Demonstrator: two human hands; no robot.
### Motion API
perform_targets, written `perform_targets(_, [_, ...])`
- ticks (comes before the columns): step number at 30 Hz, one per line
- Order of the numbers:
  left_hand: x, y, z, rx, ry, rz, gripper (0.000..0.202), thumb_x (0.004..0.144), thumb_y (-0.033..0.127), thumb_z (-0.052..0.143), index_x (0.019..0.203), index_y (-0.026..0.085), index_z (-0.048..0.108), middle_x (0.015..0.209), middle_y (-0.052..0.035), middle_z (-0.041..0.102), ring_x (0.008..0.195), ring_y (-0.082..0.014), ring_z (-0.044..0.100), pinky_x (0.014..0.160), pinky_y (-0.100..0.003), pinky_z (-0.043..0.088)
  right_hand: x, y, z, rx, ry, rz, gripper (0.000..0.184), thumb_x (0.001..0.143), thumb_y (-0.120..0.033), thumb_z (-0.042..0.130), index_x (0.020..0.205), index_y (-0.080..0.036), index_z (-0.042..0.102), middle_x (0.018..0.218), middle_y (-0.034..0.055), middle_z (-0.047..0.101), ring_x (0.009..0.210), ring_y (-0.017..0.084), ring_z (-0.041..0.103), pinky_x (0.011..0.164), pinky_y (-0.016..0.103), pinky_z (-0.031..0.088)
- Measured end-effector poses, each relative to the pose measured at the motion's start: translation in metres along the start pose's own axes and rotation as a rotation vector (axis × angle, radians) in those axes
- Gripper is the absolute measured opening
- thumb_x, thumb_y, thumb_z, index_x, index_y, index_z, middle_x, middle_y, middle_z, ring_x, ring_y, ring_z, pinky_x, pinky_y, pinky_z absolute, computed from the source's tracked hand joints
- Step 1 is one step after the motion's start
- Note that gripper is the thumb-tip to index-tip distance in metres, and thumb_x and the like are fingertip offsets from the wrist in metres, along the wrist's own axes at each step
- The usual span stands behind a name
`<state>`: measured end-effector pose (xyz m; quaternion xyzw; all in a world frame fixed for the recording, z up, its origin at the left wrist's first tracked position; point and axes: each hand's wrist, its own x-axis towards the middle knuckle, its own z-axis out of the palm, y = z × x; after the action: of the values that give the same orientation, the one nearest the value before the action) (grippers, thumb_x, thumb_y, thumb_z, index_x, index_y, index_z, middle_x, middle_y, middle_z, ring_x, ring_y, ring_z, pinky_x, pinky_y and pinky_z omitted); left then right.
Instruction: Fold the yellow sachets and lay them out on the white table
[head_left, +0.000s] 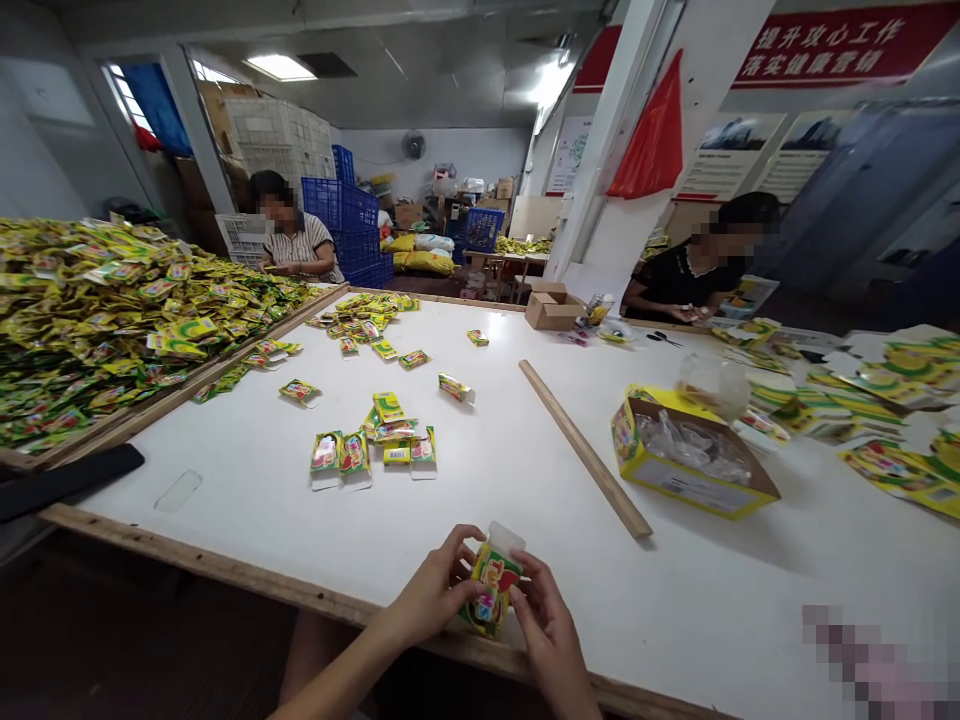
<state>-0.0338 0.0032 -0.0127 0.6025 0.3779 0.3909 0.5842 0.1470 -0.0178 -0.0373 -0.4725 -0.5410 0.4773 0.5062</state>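
A small yellow and green printed carton [493, 585] is between my two hands at the front edge of the table, its pale top flap [506, 537] standing up. My left hand [442, 590] grips it from the left, fingers bent round its upper side and thumb on its face. On the other side my right hand [546, 610] holds the carton's right edge between thumb and fingers. Farther up the table lies a cluster of similar small cartons [390, 430], some with flaps showing. What is inside the held carton is hidden.
A large heap of cartons [112, 310] fills the left side behind a wooden rail. A wooden strip [585, 445] lies to the right, beside an open yellow box [690, 475] holding clear plastic bags. Two people sit across the table. Scissors [664, 338] lie near the far edge.
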Motion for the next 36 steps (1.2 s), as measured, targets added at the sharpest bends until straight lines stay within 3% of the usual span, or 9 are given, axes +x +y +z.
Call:
perform_targets(5, [0.002,-0.001,-0.008,0.028,-0.017,-0.039,0.049,0.076,0.008,0.057,0.12,0.026,0.047,0.089,0.0014,0.055,0.063,-0.0089,0.055,0.057,-0.021,0.042,0.016,-0.004,0.001,-0.067,-0.064,0.016,0.033,0.088,-0.047,0.056,0.103,-0.018,0.064,0.1,0.0087,0.066,0.092,0.025,0.063,0.081,0.033,0.05])
perform_targets(10, [0.007,-0.006,-0.01,-0.076,0.027,-0.046,0.032,0.07,0.005,0.061,0.099,0.019,0.054,0.085,-0.0012,0.06,0.076,-0.0149,0.06,0.066,-0.025,0.048,0.03,-0.008,0.012,-0.059,-0.019,-0.048,0.03,0.085,-0.047,0.061,0.09,-0.018,0.068,0.1,0.0091,0.065,0.093,0.026,0.061,0.081,0.032,0.05])
perform_targets(12, [0.008,-0.006,-0.008,-0.122,0.078,-0.02,0.024,0.072,0.008,0.061,0.093,0.018,0.054,0.091,-0.0036,0.061,0.083,-0.0172,0.061,0.071,-0.027,0.05,0.032,-0.006,0.017,0.004,0.038,-0.039,0.032,0.082,-0.047,0.065,0.098,-0.019,0.065,0.098,0.0081,0.065,0.091,0.025,0.062,0.078,0.031,0.052])
perform_targets(15, [0.008,-0.003,-0.004,-0.199,0.163,0.046,0.03,0.076,0.013,0.062,0.102,0.021,0.05,0.1,-0.0043,0.061,0.088,-0.0178,0.062,0.076,-0.029,0.051,0.032,-0.004,0.021,0.077,0.097,-0.026,0.043,0.081,-0.046,0.067,0.115,-0.022,0.057,0.096,0.0061,0.065,0.089,0.023,0.064,0.076,0.031,0.053])
perform_targets(17, [0.007,0.0,-0.001,-0.194,0.191,0.072,0.032,0.078,0.015,0.062,0.106,0.022,0.047,0.099,-0.0037,0.062,0.087,-0.0174,0.063,0.076,-0.03,0.051,0.031,-0.005,0.021,0.057,0.049,-0.016,0.038,0.082,-0.047,0.066,0.109,-0.02,0.061,0.097,0.0071,0.066,0.09,0.024,0.064,0.078,0.032,0.053])
perform_targets(20, [0.005,0.005,0.001,-0.017,0.237,0.074,0.014,0.081,0.018,0.061,0.094,0.018,0.056,0.091,-0.004,0.064,0.084,-0.0177,0.062,0.078,-0.03,0.049,0.027,-0.009,0.022,-0.006,-0.029,0.002,0.033,0.083,-0.049,0.064,0.094,-0.018,0.067,0.095,0.0083,0.067,0.088,0.025,0.063,0.077,0.032,0.052])
perform_targets(24, [0.005,0.01,0.003,0.114,0.314,0.076,0.012,0.085,0.027,0.059,0.08,0.016,0.062,0.081,-0.0044,0.065,0.078,-0.0181,0.061,0.075,-0.029,0.047,0.022,-0.012,0.026,-0.059,0.005,-0.018,0.034,0.085,-0.05,0.061,0.09,-0.017,0.066,0.087,0.0069,0.066,0.081,0.023,0.061,0.073,0.03,0.051])
perform_targets(31, [0.014,0.012,0.007,0.077,0.372,0.064,0.014,0.084,0.029,0.06,0.08,0.016,0.061,0.075,-0.0012,0.061,0.07,-0.0147,0.055,0.066,-0.025,0.043,0.026,-0.026,0.029,-0.125,0.058,-0.006,0.034,0.084,-0.052,0.062,0.089,-0.018,0.065,0.08,0.0042,0.065,0.073,0.02,0.058,0.066,0.026,0.049])
perform_targets(36, [0.01,0.004,0.005,-0.035,0.343,0.03,0.019,0.083,0.034,0.062,0.081,0.015,0.061,0.072,-0.0003,0.061,0.066,-0.0134,0.054,0.063,-0.024,0.043,0.023,-0.024,0.029,-0.069,0.062,-0.034,0.033,0.085,-0.051,0.062,0.086,-0.018,0.064,0.081,0.004,0.065,0.074,0.02,0.06,0.067,0.026,0.049])
